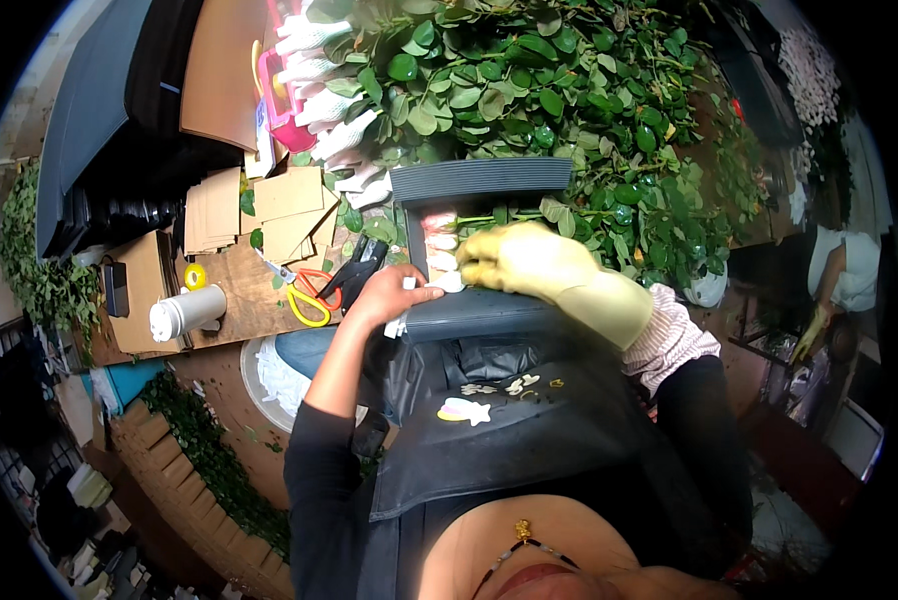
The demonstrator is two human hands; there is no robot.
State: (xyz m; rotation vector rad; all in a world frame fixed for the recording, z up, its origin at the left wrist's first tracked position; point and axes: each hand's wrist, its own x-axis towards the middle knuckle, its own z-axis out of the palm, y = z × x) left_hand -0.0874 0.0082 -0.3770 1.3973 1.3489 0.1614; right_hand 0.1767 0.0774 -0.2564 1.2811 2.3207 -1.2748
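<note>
Pale pink and whitish rose heads (439,240) lie in a column inside a black ridged holder (481,180), their leafy stems running to the right. My right hand (519,262), in a yellow rubber glove, curls its fingers round a rose just behind its head; the glove hides most of the stem. My bare left hand (394,298) rests at the holder's near left corner, thumb stretched toward the nearest white rose head (449,282). A small white piece shows between its thumb and forefinger, too small to name. Beside that hand lies a black stapler (362,264).
Scissors (314,298) with orange and yellow handles, cardboard pieces (294,215) and a white cup (187,313) are on the wooden table at left. White-netted roses (319,105) and leafy stems (569,90) heap at the back. Another person (844,270) is at far right.
</note>
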